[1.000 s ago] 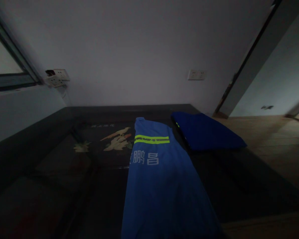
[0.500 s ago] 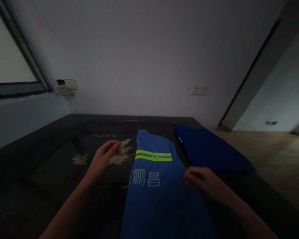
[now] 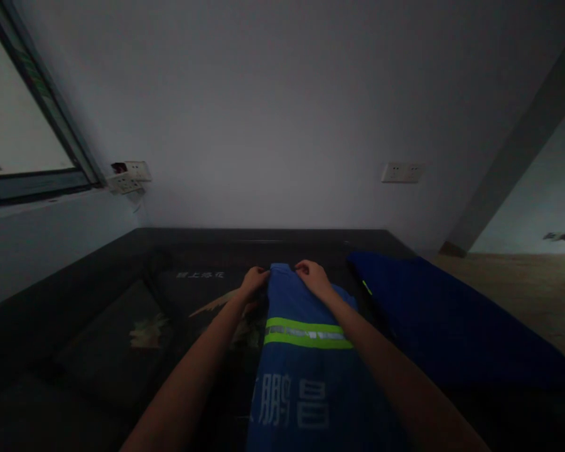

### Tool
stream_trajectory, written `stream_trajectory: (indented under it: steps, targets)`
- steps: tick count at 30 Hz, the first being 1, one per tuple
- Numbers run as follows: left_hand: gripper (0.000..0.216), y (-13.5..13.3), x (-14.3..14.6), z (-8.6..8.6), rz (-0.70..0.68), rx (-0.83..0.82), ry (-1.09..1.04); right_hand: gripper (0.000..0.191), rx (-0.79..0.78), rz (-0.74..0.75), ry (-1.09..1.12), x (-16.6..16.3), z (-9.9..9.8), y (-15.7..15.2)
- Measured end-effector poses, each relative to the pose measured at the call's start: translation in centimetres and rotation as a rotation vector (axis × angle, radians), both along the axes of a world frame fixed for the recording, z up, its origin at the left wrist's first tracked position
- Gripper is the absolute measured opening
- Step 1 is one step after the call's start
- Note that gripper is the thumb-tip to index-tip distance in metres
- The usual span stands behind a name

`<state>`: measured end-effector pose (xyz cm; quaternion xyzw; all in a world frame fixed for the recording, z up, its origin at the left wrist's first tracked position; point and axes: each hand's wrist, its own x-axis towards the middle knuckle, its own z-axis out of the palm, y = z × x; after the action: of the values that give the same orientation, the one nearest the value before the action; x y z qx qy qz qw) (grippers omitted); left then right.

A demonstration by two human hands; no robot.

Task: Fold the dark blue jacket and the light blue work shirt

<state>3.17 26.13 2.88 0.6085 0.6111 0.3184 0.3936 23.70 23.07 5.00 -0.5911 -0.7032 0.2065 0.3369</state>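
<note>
A blue work jacket (image 3: 311, 376) lies folded lengthwise on a dark table, a yellow-green reflective stripe (image 3: 306, 334) and pale printed characters across it. At its far, collar end, my left hand (image 3: 255, 280) has its fingers pinched together on the left edge of the cloth. My right hand (image 3: 312, 276) grips the other side of that end with thumb and fingers closed. My right forearm hides part of the jacket's right side.
A darker blue garment (image 3: 442, 320) lies spread to the right, reaching the table's right side. The dark table (image 3: 207, 238) bears a leaf pattern and stands against a grey wall with sockets (image 3: 402, 172). A window (image 3: 28, 94) is at left.
Both hands have moved to the collar end of the jacket: the left forward and right, the right forward and left. Both fingers closed on the cloth. The view has shifted a little.
</note>
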Motion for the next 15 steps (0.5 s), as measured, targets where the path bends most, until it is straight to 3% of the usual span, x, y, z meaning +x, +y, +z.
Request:
stream_trajectory:
  steps: [4,8,12,15]
  targets:
    - [0.028,2.0,0.1,-1.2,-0.005,-0.064,-0.127,0.025,0.010,-0.081,0.000,-2.2,-1.3,3.3]
    - [0.031,2.5,0.3,-1.9,-0.029,-0.083,-0.286,0.029,0.004,-0.061,0.028,-2.9,-1.7,4.7]
    - [0.041,2.0,0.4,-1.4,-0.072,-0.087,-0.425,0.031,0.002,-0.010,0.083,-2.2,-1.0,4.9]
    - [0.045,1.3,0.5,-0.4,-0.191,-0.093,-0.550,0.031,0.017,0.074,0.159,-1.5,-0.2,4.8]
